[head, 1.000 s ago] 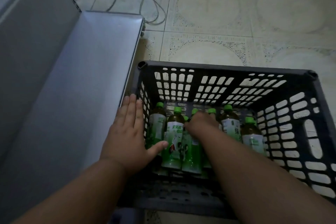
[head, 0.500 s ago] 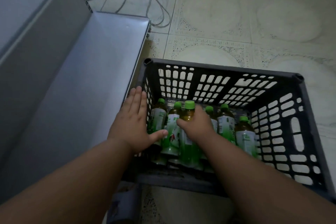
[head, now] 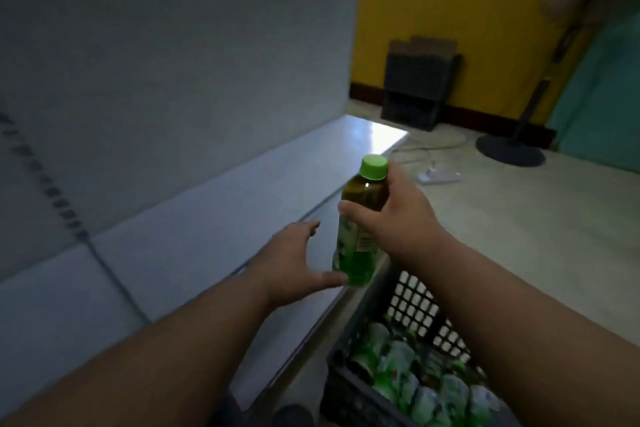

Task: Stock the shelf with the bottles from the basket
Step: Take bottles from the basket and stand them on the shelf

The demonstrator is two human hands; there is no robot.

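Your left hand (head: pixel 291 263) has left the rim of the dark slotted plastic basket (head: pixel 349 392) and now spreads open, thumb touching the base of the green-capped tea bottle (head: pixel 360 222). Your right hand (head: pixel 391 218) grips that bottle, lifted clear of the basket and upright just above the pale grey metal shelf (head: pixel 194 218), so it seems ready to set down.

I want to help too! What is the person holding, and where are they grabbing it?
The right hand grips a green-capped plastic tea bottle around its upper body, below the cap. The left hand holds nothing.

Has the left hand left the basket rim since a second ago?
Yes. The left hand is off the basket, raised over the shelf edge, open beside the bottle the right hand grips.
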